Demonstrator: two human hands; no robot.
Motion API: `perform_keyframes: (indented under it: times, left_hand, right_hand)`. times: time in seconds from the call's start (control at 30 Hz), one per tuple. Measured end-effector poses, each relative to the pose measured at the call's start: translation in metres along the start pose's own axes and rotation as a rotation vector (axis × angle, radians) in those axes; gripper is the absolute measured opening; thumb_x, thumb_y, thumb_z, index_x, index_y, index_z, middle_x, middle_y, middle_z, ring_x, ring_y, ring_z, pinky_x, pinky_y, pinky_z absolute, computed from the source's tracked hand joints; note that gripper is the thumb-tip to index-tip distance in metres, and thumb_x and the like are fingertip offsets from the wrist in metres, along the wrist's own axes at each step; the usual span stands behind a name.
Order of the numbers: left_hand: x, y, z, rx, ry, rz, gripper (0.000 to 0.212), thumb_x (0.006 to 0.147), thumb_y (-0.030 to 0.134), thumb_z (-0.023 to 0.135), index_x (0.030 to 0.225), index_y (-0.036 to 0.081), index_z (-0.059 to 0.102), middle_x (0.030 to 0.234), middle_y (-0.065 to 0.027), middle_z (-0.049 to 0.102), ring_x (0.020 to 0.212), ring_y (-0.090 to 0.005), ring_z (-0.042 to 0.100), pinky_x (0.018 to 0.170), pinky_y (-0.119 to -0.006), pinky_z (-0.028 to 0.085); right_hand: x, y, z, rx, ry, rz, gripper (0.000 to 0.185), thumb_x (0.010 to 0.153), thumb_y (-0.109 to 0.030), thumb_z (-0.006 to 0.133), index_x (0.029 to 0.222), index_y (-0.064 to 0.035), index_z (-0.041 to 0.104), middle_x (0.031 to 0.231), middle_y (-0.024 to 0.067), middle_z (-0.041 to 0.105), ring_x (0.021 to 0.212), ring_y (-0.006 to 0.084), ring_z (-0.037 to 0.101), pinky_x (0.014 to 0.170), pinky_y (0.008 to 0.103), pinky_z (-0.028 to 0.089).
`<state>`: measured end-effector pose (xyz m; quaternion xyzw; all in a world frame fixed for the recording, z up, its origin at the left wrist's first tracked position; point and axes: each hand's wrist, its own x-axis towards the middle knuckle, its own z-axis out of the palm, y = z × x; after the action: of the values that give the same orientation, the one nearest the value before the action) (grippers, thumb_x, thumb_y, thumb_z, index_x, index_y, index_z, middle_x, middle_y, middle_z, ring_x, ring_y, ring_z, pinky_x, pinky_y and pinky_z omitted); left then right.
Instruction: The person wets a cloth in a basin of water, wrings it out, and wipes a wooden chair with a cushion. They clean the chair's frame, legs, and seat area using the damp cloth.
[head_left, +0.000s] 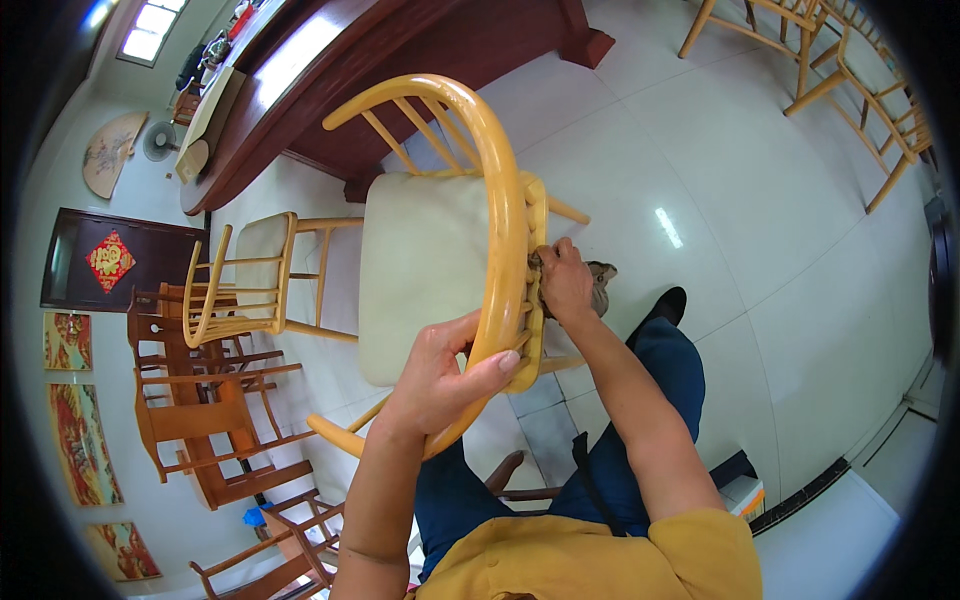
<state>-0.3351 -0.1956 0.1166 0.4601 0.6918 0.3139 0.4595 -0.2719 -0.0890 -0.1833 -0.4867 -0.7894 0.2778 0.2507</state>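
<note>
In front of me stands a light wooden chair with a curved back rail (504, 202) and a cream padded seat (427, 262). My left hand (450, 375) is wrapped around the back rail, thumb lying over its top. At the outer base of the back spindles, my right hand (564, 281) grips a crumpled brownish-grey cloth (600, 289). Some of the cloth hangs out beyond the hand, and some lies against the spindles at the seat's rear edge. The fingertips of the left hand are hidden behind the rail.
A dark red wooden counter (330, 97) stands beyond the chair. A similar light chair (262, 270) is at the left, near brown wooden chairs (187, 420). More light chairs (862, 75) stand at the upper right. A box (742, 491) sits on the floor at the lower right.
</note>
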Motion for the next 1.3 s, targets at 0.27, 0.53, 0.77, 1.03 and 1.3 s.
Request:
perform_keyframes:
  times: [0.27,0.53,0.77,1.03,1.3]
  left_hand:
    - [0.000,-0.004,-0.006,0.014,-0.015,-0.016,0.034,0.078,0.034,0.067,0.089,0.002,0.064,0.076,-0.0016,0.057,0.073,-0.0105,0.051,0.067,-0.026,0.041]
    - [0.003,-0.005,-0.005,-0.021,-0.022,-0.040,0.042,0.076,0.041,0.069,0.089,0.001,0.065,0.073,-0.0009,0.055,0.069,-0.0095,0.050,0.063,-0.025,0.039]
    - [0.005,-0.004,-0.005,0.009,-0.008,-0.033,0.050,0.074,0.049,0.069,0.088,0.001,0.065,0.072,-0.0009,0.054,0.067,-0.0103,0.050,0.061,-0.025,0.038]
    - [0.003,-0.012,-0.011,0.030,-0.045,-0.043,0.044,0.075,0.041,0.069,0.090,0.000,0.065,0.078,-0.0044,0.061,0.074,-0.0128,0.055,0.070,-0.027,0.045]
    - [0.003,-0.012,-0.009,0.015,-0.057,-0.031,0.042,0.075,0.039,0.070,0.090,0.001,0.065,0.078,-0.0045,0.062,0.074,-0.0129,0.058,0.071,-0.028,0.047]
  right_hand:
    - [-0.057,0.006,-0.017,0.318,-0.289,0.074,0.025,0.084,-0.013,0.058,0.107,-0.0133,0.067,0.098,0.0159,0.052,0.091,0.0365,0.061,0.076,0.0489,0.051]
    - [-0.042,0.028,0.012,0.689,-0.014,0.424,0.031,0.085,-0.017,0.058,0.114,-0.0112,0.069,0.110,0.0179,0.059,0.097,0.0369,0.061,0.088,0.0419,0.049]
    - [-0.041,-0.004,-0.011,0.081,-0.106,-0.030,0.038,0.086,-0.011,0.057,0.124,-0.0139,0.059,0.101,0.0144,0.049,0.087,0.0333,0.060,0.070,0.0443,0.054]
    - [-0.016,-0.002,-0.024,0.145,-0.249,-0.071,0.033,0.086,-0.004,0.052,0.116,-0.0126,0.063,0.100,0.0152,0.049,0.088,0.0341,0.061,0.069,0.0464,0.053]
    - [-0.005,0.001,-0.011,0.117,-0.113,-0.027,0.033,0.083,-0.005,0.056,0.113,-0.0164,0.066,0.097,0.0130,0.049,0.092,0.0332,0.060,0.072,0.0456,0.051]
